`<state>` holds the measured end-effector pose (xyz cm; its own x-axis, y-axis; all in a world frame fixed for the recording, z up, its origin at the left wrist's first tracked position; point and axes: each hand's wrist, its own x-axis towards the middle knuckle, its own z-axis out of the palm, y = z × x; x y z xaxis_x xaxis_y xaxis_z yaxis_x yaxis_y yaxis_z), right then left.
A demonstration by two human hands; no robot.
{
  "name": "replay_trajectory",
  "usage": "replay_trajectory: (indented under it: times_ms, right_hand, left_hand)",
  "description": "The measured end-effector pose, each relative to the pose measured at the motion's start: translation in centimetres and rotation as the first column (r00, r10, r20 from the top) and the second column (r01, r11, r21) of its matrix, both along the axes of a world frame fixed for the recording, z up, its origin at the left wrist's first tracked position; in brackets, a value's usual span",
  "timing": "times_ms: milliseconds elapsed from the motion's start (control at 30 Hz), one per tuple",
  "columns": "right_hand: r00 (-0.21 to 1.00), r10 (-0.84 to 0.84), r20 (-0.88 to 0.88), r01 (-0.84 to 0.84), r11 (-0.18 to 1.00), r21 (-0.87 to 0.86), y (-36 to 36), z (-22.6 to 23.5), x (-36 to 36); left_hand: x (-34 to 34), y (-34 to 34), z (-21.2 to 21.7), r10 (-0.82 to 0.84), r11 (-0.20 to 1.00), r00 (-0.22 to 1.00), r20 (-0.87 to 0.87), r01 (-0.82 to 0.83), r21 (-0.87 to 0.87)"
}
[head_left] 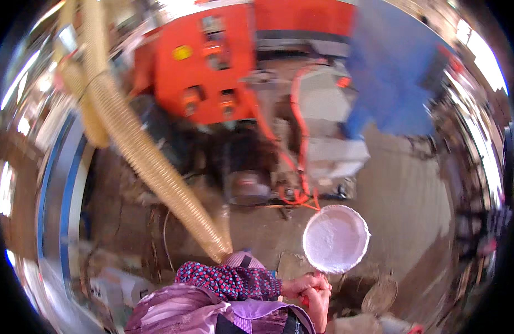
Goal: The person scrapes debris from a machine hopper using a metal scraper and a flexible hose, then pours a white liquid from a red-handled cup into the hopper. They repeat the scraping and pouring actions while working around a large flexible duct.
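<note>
A round white container (336, 239) with a white, powdery or grainy filling is out in front of me, right of centre. Something red, apparently its handle, shows at the near rim and again between my fingers. My left hand (293, 286), coming out of a dark sleeve with red and blue spots, is closed around this handle. Pressed against it, my right hand (319, 305) grips the same handle. The fingers overlap, so much of the handle is hidden.
A ribbed yellowish hose (151, 161) slants down to near my left arm. Ahead stands an orange-red machine (204, 67) with orange cables (301, 128) and grey housings (324, 100). A blurred blue panel (393, 67) is at the upper right. Blue-edged metalwork (62, 200) rises at left.
</note>
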<state>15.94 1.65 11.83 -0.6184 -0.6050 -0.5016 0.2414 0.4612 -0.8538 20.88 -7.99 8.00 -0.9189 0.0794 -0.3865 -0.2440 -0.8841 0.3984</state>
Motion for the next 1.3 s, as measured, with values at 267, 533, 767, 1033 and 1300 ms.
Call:
replay_trajectory:
  times_ms: [267,533,767,1033,1300]
  right_hand:
    - [0.903,0.372,0.213,-0.373,0.927,-0.042,-9.6,6.2,8.9]
    - [0.355,0.935,0.027,-0.918,0.354,-0.179,-19.2,7.8,14.4]
    - [-0.059,0.986,-0.154,-0.989,-0.079,-0.127,-22.7,6.6,25.1]
    - [-0.380,0.924,0.031,-0.916,-0.372,-0.151,-23.7,4.6,34.0]
    - [-0.821,0.557,-0.123,-0.559,-0.743,0.368,-36.5,6.2,40.1]
  left_hand:
    - [11.7,-5.8,3.3,0.412,0.906,0.903,-0.118,-0.420,-0.049]
    - [20.4,-9.2,8.5,0.900,0.420,0.432,-0.065,-0.897,-0.141]
    - [31.1,-9.6,7.9,0.985,0.159,0.145,0.089,-0.970,-0.183]
    - [41.1,-7.9,7.6,0.992,-0.076,-0.103,0.066,-0.941,-0.330]
    - [49.7,-8.8,8.3,0.936,-0.300,-0.344,0.080,-0.895,-0.331]
